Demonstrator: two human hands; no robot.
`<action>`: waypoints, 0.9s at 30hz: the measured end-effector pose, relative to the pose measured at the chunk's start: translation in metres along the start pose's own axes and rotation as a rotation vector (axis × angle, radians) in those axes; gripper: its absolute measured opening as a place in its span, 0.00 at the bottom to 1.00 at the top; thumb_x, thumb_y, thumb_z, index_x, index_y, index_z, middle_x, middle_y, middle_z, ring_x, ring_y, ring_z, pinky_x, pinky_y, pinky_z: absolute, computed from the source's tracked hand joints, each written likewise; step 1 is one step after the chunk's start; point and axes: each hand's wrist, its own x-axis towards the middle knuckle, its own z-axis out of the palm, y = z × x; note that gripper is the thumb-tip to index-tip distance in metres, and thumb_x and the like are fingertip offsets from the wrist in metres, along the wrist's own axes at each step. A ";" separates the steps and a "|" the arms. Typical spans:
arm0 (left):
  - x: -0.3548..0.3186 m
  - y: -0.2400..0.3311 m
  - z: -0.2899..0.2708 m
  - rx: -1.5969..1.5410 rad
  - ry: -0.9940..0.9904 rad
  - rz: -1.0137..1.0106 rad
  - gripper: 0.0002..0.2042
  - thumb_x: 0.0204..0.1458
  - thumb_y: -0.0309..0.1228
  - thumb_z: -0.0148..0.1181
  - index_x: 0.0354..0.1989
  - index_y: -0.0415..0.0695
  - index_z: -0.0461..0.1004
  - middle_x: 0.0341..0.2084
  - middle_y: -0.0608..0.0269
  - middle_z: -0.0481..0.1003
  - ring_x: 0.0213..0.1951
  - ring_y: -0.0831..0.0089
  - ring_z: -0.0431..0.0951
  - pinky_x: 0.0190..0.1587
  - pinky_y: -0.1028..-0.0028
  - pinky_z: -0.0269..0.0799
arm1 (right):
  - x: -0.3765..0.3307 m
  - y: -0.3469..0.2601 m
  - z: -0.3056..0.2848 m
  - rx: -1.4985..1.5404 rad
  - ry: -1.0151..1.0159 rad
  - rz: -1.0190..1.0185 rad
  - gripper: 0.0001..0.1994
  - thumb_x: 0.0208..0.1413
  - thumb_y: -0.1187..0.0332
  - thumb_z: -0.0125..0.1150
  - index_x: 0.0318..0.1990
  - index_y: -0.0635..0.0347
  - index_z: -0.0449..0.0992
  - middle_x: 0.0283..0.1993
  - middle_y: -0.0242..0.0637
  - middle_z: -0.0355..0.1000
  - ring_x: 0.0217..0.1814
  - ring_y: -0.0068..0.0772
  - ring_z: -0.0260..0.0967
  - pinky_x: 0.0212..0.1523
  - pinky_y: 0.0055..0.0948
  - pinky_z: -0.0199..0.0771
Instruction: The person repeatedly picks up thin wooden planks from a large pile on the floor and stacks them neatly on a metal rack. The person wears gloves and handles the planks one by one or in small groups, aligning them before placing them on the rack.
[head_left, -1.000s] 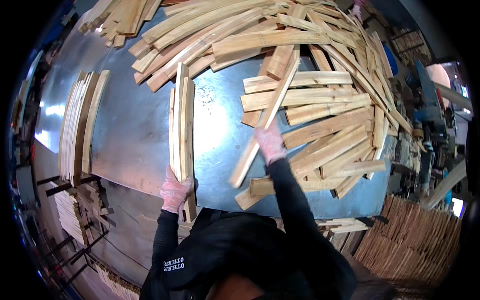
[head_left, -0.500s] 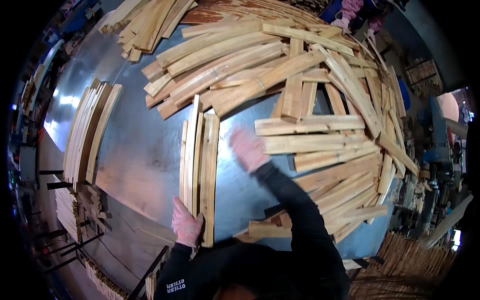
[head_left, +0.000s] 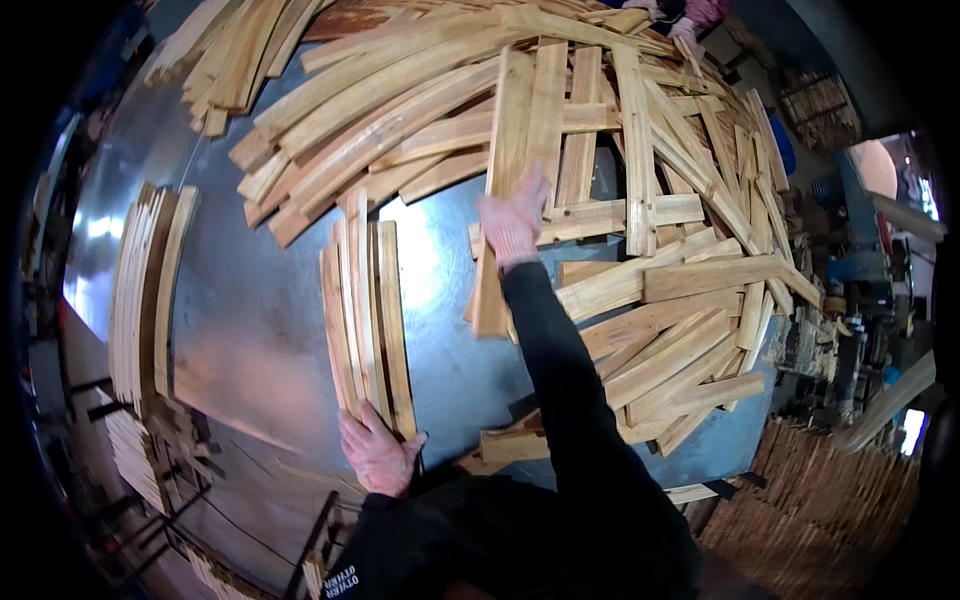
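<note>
My left hand [head_left: 380, 449], in a pale pinkish glove, is closed around the near end of a small bundle of wooden boards [head_left: 362, 310] standing on edge on the metal table. My right hand [head_left: 514, 216], gloved alike, reaches forward and grips a wooden board [head_left: 511, 130] that points away from me. A second board [head_left: 545, 110] lies right alongside it. Under and beyond them spreads a loose heap of boards [head_left: 420, 95], crossing at many angles. The underside of my right hand's grip is hidden.
A neat row of boards [head_left: 140, 290] stands on edge at the left of the metal table [head_left: 250, 300]. More boards [head_left: 235, 60] lie at the far left. Across the heap, another person's gloved hand [head_left: 685, 32] shows. Stacked wood [head_left: 830, 500] is at the lower right.
My right hand has moved forward and taken hold of a board, which now lies lengthwise. Some boards in the heap have shifted. My left hand stays on the bundle; the whole view has shifted slightly.
</note>
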 end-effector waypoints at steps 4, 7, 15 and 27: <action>0.011 -0.003 -0.020 -0.138 -0.094 -0.050 0.55 0.33 0.47 0.76 0.68 0.33 0.52 0.59 0.29 0.61 0.56 0.36 0.67 0.57 0.50 0.68 | -0.156 0.067 -0.020 0.967 -0.466 0.215 0.44 0.50 0.83 0.55 0.76 0.60 0.44 0.75 0.55 0.50 0.77 0.45 0.51 0.69 0.36 0.62; 0.002 -0.048 0.007 -0.235 0.164 0.066 0.51 0.35 0.40 0.73 0.68 0.31 0.51 0.57 0.31 0.63 0.55 0.38 0.69 0.57 0.54 0.69 | -0.226 0.132 -0.013 1.017 -0.734 0.267 0.39 0.53 0.78 0.51 0.75 0.66 0.46 0.74 0.54 0.52 0.73 0.42 0.58 0.66 0.30 0.66; 0.002 -0.058 0.012 -0.178 -0.095 -0.074 0.60 0.40 0.51 0.74 0.74 0.36 0.39 0.67 0.30 0.55 0.68 0.42 0.59 0.68 0.57 0.57 | -0.282 0.041 0.056 -0.787 -0.899 -0.822 0.20 0.67 0.61 0.42 0.53 0.66 0.73 0.40 0.51 0.78 0.33 0.49 0.78 0.36 0.39 0.81; -0.006 -0.054 -0.004 -0.064 -0.149 -0.249 0.57 0.37 0.43 0.74 0.75 0.48 0.42 0.70 0.43 0.54 0.68 0.47 0.59 0.69 0.56 0.57 | 0.075 0.120 -0.115 -0.668 0.308 0.135 0.47 0.47 0.44 0.67 0.69 0.64 0.55 0.64 0.59 0.65 0.64 0.57 0.67 0.64 0.46 0.66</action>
